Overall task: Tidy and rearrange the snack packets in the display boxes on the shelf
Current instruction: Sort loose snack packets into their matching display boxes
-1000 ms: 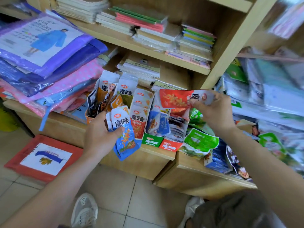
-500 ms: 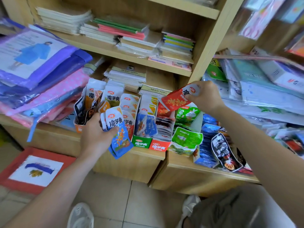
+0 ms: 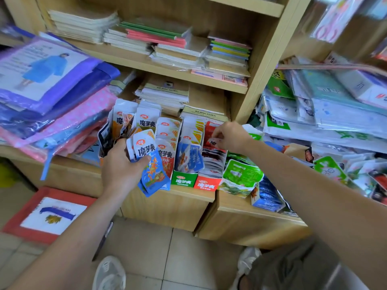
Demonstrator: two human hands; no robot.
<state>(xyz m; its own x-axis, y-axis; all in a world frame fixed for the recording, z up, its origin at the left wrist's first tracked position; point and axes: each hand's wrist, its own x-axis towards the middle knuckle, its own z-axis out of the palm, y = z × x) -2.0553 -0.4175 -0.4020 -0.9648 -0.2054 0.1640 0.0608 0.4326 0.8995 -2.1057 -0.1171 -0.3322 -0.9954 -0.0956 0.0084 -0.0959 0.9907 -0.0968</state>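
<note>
Display boxes of snack packets stand side by side on the wooden shelf. My left hand grips a bunch of blue packets in front of the left boxes. My right hand pinches a red packet down into the red display box, among other red packets. Beside it on the left, the green display box holds blue packets. Further left are orange and red packets standing upright in rows.
Green and blue packets lie heaped right of the red box. Folded raincoat packs are stacked on the left, notebooks on the shelf above, plastic-wrapped stationery on the right. Tiled floor and my shoes are below.
My right hand has carried the red packet from up in the air down into the red display box. My left hand has kept holding the blue packets in place.
</note>
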